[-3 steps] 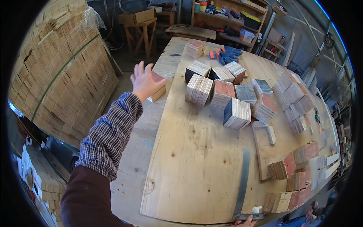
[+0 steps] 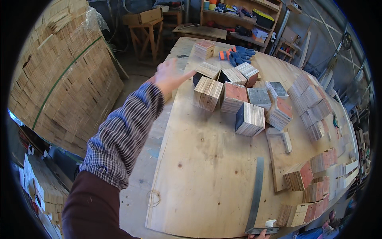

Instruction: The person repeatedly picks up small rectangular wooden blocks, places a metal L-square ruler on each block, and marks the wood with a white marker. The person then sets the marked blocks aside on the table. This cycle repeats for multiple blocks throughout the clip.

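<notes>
- Plywood makes up the workbench top (image 2: 207, 167), a pale sheet that fills the middle of the head view.
- Left hand (image 2: 169, 77): blurred, reaching out over the bench's left edge with the fingers spread open; it grips nothing. One extended fingertip lies just beside a stack of thin wood tiles (image 2: 207, 69), though contact cannot be confirmed.
- A plaid sleeve (image 2: 123, 131) covers the left forearm over a dark brown layer at the lower edge.
- Right hand (image 2: 258, 236): only the fingertips show at the bottom rim, resting at the head of a metal square (image 2: 256, 195) whose blade runs up the bench. How far open that hand is cannot be told.
- Bundled tile stacks stand in a cluster ahead of the left hand: a pale bundle (image 2: 207, 93), a red-faced bundle (image 2: 234, 96), a grey-faced bundle (image 2: 259, 97) and a dark-sided bundle (image 2: 250, 118).
- A further row of tile bundles (image 2: 312, 107) curves down the right side, with more stacks (image 2: 306, 179) near the lower right.
- A small wooden jig board (image 2: 280, 155) lies flat between the cluster and the lower stacks.
- Blue and orange work gloves (image 2: 236, 55) lie at the far end of the bench.
- A large shrink-wrapped pallet of wood pieces (image 2: 63, 79), bound by a green strap, stands left of the bench.
- Shelving (image 2: 238, 20) with coloured containers lines the back wall.
</notes>
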The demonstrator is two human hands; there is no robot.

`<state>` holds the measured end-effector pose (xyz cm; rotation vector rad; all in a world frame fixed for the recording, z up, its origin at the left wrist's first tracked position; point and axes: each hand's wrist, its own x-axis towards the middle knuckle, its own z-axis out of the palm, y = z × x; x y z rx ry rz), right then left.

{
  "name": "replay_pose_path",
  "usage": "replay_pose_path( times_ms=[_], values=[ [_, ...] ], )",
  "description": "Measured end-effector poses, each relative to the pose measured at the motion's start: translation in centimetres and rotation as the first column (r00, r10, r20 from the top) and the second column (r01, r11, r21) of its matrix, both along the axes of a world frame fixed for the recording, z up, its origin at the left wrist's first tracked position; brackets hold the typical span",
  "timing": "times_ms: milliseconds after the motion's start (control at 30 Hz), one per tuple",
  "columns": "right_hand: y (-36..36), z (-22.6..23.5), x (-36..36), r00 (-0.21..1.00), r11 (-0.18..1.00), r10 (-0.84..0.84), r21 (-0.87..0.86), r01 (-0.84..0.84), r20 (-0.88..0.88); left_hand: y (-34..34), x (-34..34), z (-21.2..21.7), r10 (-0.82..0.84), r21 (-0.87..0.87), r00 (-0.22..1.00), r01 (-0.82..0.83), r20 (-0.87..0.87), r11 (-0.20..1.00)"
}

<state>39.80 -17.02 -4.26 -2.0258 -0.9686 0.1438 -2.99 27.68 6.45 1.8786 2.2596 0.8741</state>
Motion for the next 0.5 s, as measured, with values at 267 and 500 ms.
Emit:
replay_pose_path(
  times_ms=[267,500],
  values=[
    [1.8,2.1,-0.4,0.984,0.995,0.033,0.101,-0.015,-0.176,10.7,9.8,-0.7,-0.076,-0.327,0.996,0.056,-0.050,0.943],
    [3.2,3.8,-2.0,0.611,0.922,-0.107,0.152,0.357,-0.785,8.8,4.9,-0.6,-0.061,0.187,0.946,0.000,0.318,0.982]
  ],
)
